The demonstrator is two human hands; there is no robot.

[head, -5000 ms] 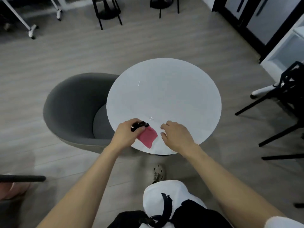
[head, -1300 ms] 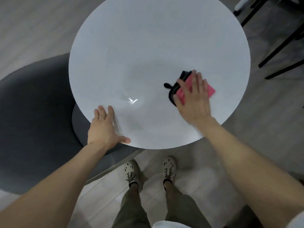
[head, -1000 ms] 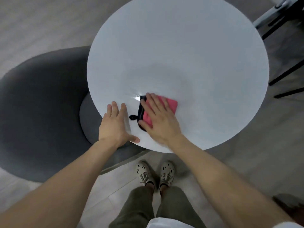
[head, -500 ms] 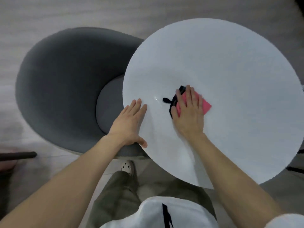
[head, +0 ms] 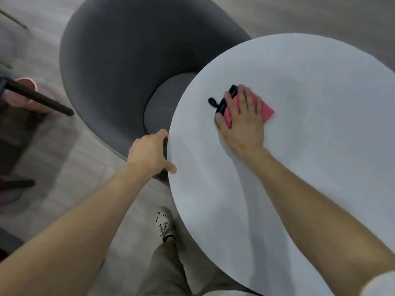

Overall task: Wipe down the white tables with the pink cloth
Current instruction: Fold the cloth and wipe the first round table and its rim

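At the bottom of the frame, in the middle, there is one leg [head: 166, 270] in olive trousers and one light shoe [head: 164, 224] on the pale plank floor [head: 85, 167]. In the lower right corner a piece of white sleeve [head: 378, 283] shows. Two bare forearms go up from the lower edge: the left forearm [head: 74, 227] from the lower left and the right forearm [head: 310, 199] from the lower right.

The left hand [head: 149, 154] is in the centre of the frame, at the left rim of the one round white table [head: 320, 157]. It clasps the rim: the thumb lies on the top and the fingers bend over the edge and go out of sight below it.

The right hand [head: 241, 116] is higher, on the table top, right of centre. Its fingers are straight and spread, and the palm presses flat on the one pink cloth [head: 267, 110]. The cloth lies on the table under this hand; a pink corner shows to the right of the fingers, and a black strip [head: 221, 104] with a small loop shows to the left of them.

Behind the table, in the upper middle, stands one round grey chair [head: 128, 60]; the table rim covers part of its seat. At the far left edge there is one black bar [head: 38, 99] and a pink thing [head: 27, 90] behind it, too blurred to say what it is.
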